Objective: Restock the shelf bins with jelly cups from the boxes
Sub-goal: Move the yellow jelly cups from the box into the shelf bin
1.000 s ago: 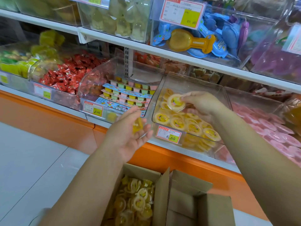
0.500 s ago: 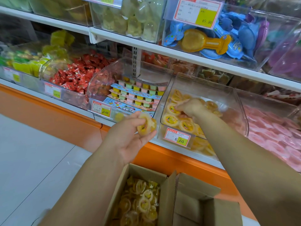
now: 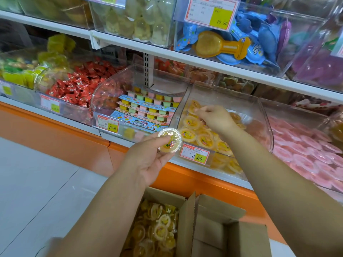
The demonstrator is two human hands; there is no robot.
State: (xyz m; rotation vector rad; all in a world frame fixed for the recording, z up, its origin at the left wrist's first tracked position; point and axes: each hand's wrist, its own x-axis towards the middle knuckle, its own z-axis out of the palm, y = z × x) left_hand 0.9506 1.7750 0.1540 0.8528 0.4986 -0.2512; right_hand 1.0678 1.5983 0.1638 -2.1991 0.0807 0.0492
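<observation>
Open cardboard box (image 3: 187, 219) at 6 o'clock, holding loose jelly cups (image 3: 159, 229). Clear shelf bin (image 3: 222, 95) at 1 o'clock, part filled. Right hand (image 3: 215, 119) inside the bin, fingers curled; hold not discernible. Left hand (image 3: 148, 160) pinches a single cup (image 3: 169, 140) at its fingertips, 12 o'clock of the palm, just outside the bin front.

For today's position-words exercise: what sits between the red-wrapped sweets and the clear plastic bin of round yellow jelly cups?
Head view: a clear bin of pastel jelly strips.

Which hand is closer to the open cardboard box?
Left. The left hand, holding a jelly cup, is over the far edge of the cardboard box; the right hand is farther up, inside the shelf bin.
</observation>
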